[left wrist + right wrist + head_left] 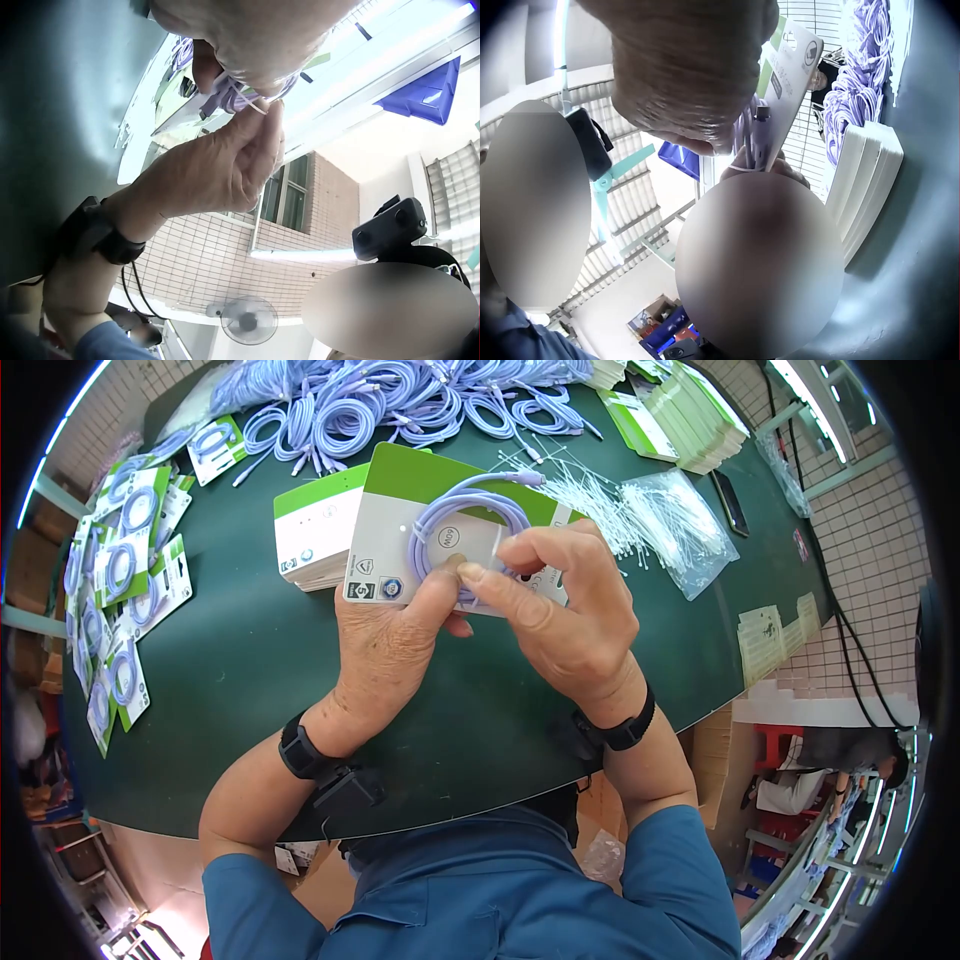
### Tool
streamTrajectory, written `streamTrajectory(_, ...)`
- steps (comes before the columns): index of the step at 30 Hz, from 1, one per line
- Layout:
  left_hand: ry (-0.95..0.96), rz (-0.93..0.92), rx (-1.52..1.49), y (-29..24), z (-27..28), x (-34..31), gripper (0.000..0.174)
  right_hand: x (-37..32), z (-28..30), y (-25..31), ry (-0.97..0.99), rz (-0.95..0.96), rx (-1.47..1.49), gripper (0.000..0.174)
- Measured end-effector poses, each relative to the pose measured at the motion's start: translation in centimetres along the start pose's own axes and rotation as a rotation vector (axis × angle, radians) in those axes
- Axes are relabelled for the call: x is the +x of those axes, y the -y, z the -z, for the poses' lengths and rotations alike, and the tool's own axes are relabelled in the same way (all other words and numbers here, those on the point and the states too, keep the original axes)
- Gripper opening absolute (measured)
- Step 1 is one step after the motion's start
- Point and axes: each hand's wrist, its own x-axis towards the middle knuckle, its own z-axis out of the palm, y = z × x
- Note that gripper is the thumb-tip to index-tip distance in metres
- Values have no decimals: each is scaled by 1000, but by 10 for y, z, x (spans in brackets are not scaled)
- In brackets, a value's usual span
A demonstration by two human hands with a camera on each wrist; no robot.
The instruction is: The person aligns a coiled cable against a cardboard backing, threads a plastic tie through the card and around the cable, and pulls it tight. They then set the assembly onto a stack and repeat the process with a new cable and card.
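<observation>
My left hand (385, 635) grips a white and green packaging card (385, 535) by its lower edge, thumb on the front. A coiled lilac cable (421, 532) lies against the card's face, its plug (528, 478) pointing up to the right. At the coil's lower part, the thumb and forefinger of my right hand (580, 605) come together beside the left thumb. In the left wrist view those fingers pinch a thin white cable tie (246, 97) that loops by the coil. The card is held above the table, in front of a stack of similar cards (310, 525).
A heap of lilac cables (345, 420) spreads along the back of the green table (240, 760). Loose white cable ties (590, 500) and a clear plastic bag (690, 545) lie right. Cards with coils (125, 570) are piled left; more cards (690, 420) stand back right.
</observation>
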Motion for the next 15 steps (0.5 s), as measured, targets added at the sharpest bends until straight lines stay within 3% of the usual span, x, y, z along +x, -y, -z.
streamTrajectory(15, -5, -20, -50, -13, 1, -3, 24, 4, 9, 16, 14, -15, 57, 39)
